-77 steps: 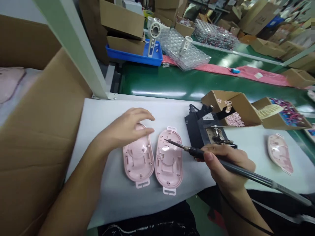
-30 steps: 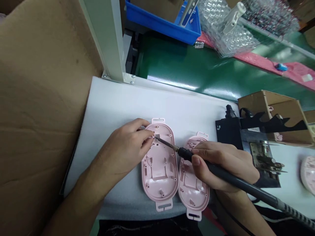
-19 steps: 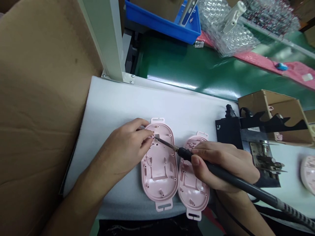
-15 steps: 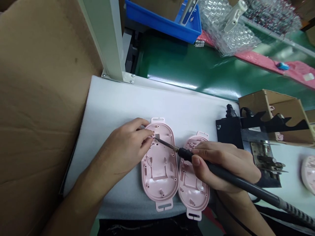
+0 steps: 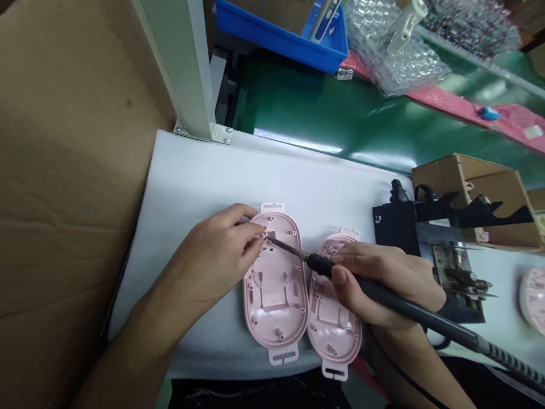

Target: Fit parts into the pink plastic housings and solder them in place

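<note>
A pink plastic shell half (image 5: 279, 278) lies with its inner side up, showing posts and ribs. My right hand (image 5: 383, 281) grips a soldering iron (image 5: 340, 272) like a pen. Its tip reaches into the upper left of the shell, beside a small grey rectangle (image 5: 271, 234). Close to that tip, my left hand (image 5: 225, 244) has thumb and fingers pinched together at the shell's rim; whatever they hold is too small or hidden to name. A second pink shell half (image 5: 334, 329) rests to the right, partly covered by my right hand.
A black iron stand (image 5: 455, 267) with metal parts is at the right, before a cardboard box (image 5: 489, 199). Tall cardboard (image 5: 76, 170) and a metal post (image 5: 183, 68) border the left. Behind are a green belt (image 5: 298, 113), a blue tray (image 5: 281, 40) and bubble wrap (image 5: 383, 57).
The iron's tip has shifted very slightly left, nearer the fingertips of my left hand. Both hands otherwise keep their places and grips.
</note>
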`<state>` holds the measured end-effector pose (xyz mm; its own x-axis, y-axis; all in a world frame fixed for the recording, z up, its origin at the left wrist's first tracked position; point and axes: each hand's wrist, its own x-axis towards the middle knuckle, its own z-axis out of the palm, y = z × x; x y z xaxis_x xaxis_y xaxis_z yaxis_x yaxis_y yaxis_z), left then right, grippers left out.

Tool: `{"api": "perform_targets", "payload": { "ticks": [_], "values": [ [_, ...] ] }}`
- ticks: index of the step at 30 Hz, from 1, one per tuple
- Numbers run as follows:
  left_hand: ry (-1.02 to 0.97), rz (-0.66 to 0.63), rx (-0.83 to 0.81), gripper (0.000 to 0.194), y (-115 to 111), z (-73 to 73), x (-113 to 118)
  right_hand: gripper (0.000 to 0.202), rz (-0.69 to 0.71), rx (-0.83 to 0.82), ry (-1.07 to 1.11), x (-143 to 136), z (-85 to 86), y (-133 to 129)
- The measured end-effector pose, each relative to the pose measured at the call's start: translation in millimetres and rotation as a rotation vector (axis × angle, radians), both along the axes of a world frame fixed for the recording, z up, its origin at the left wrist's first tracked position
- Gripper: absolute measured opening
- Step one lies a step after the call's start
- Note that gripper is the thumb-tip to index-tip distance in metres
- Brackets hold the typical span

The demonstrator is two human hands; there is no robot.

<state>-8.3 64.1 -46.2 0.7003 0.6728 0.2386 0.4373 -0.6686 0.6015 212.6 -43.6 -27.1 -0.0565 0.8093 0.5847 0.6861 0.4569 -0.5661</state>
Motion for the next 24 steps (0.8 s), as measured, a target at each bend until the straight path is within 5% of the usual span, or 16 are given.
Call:
{"api": "perform_targets", "payload": {
  "ticks": [24],
  "values": [
    [0.011,0.000,-0.030,0.015,-0.3,1.1,-0.7,0.017,0.000,-0.016,0.037,1.2,-1.8,-1.4]
  ]
}}
